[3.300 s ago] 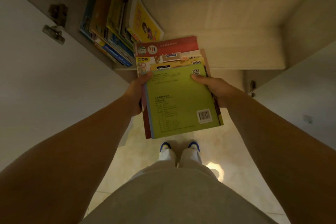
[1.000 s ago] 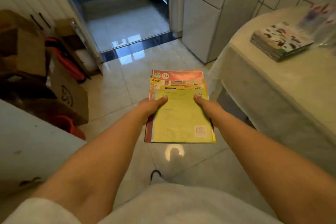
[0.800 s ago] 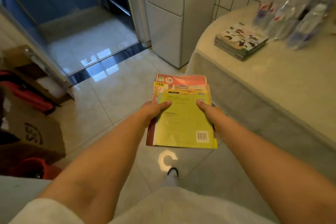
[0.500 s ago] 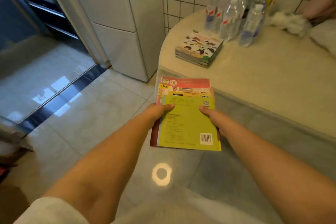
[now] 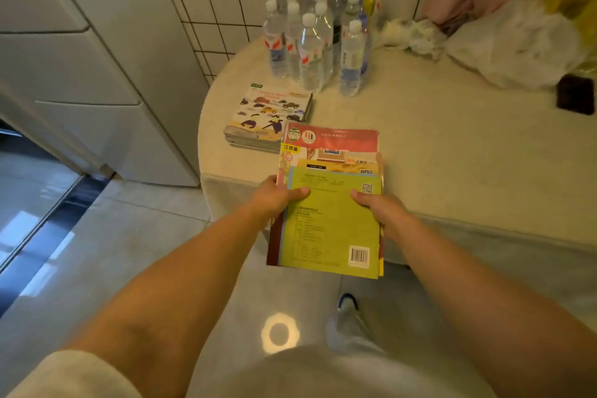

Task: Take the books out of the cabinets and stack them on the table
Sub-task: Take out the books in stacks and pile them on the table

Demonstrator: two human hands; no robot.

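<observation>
Hands: our left hand (image 5: 274, 200) and right hand (image 5: 379, 208) grip the fanned bundle of thin paperback books (image 5: 329, 220) by its sides
Bundle: over the round cream table's (image 5: 452, 145) near edge, long axis pointing away from us, green cover up
Table: low pile of picture books (image 5: 268, 116) beside clear plastic bottles (image 5: 316, 42)

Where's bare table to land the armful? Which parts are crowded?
Widest bare patch: table centre, between the water bottles, the dark object and the near edge. A narrower strip runs along the near edge by the book stack. Crowded: the back by the wall, with bottles and plastic bags. Both hands grip the held books.
</observation>
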